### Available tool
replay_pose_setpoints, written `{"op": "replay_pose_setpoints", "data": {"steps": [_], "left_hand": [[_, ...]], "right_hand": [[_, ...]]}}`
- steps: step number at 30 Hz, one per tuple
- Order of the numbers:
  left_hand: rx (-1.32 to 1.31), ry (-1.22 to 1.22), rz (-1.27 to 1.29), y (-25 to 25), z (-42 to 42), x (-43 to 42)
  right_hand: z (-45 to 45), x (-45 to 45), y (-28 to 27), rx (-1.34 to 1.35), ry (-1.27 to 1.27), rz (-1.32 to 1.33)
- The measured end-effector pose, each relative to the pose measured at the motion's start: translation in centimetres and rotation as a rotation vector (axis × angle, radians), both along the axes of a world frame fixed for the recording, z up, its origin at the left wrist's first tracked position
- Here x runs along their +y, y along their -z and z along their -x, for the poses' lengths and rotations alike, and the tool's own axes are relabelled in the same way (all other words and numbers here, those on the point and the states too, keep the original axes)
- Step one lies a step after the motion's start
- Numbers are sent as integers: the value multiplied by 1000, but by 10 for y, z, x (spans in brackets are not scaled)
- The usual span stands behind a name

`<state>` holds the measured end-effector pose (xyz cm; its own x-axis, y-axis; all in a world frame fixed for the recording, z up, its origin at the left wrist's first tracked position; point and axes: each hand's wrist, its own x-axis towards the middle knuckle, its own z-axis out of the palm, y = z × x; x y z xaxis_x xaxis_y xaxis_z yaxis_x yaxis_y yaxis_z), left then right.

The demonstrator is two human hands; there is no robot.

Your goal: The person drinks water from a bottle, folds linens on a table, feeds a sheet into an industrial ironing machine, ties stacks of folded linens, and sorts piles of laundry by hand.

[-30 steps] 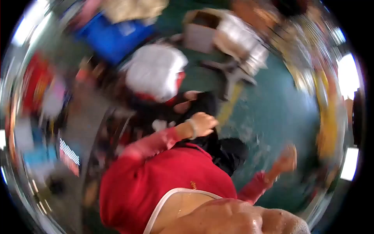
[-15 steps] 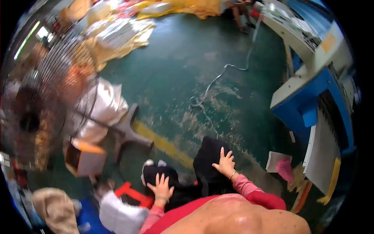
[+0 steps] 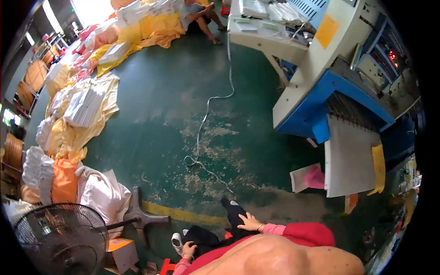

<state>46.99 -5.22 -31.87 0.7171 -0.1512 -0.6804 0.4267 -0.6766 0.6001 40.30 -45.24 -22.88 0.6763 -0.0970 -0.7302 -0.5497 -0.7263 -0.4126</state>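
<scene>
My right hand (image 3: pixel 250 223) rests on my right leg in black trousers (image 3: pixel 234 211), with its fingers apart and nothing in them. On the other leg lies my left hand (image 3: pixel 189 249), also holding nothing, its fingers loosely extended. Each wrist has a bracelet below a pink sleeve. A white shoe (image 3: pixel 176 243) shows beside my left leg. Part of a red stool (image 3: pixel 167 266) is visible close to my left hand.
A black fan (image 3: pixel 62 240) with a grey stand stands left, near a cardboard box (image 3: pixel 123 255). Cloth sacks (image 3: pixel 103 192) and bundles line the left side. A blue and white machine (image 3: pixel 298 107) is right. A cord (image 3: pixel 207 110) crosses the green floor. Someone sits (image 3: pixel 201 18) far back.
The view has swung to the right and up, so the machine and seated person appear further left. Both hands remain on my legs, and the right hand's fingers are less spread.
</scene>
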Motion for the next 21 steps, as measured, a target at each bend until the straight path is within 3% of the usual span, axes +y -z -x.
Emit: {"op": "replay_pose_setpoints", "data": {"steps": [1,2,3,4,5,8,11,13,14,15,17,19,21], "left_hand": [[211,-176,0,-5,-10,-6],[108,-91,36,-8,-25,-10],[305,-298,154,-22,-43,-25],[424,-403,234,-40,-58,-30],[541,-514,298,-98,-87,-55],[497,-366,236,-149,-139,-101],[463,-320,374,-159,-185,-119],[354,-160,312,-170,-215,-129],[284,-87,397,-87,-223,-98],[213,-20,483,-92,-240,-111],[133,105,145,-84,-287,-90],[126,131,49,-89,-351,-92],[105,119,26,-96,-427,-94]], "right_hand": [[10,-11,-16,-4,121,-95],[23,-27,-12,-69,148,-178],[37,-42,-6,-131,174,-262],[42,-53,-30,-165,255,-166],[41,-71,-47,0,244,-191],[44,-109,-59,-71,254,-128],[-14,-139,-98,-8,325,-20],[-62,-156,-86,-229,403,-44],[-95,-163,-81,-267,392,-49],[-132,-171,-78,-302,381,-51],[-215,-184,-85,-462,390,-93],[-305,-197,-131,-391,454,-226],[-377,-214,-161,-496,488,-218]]}}
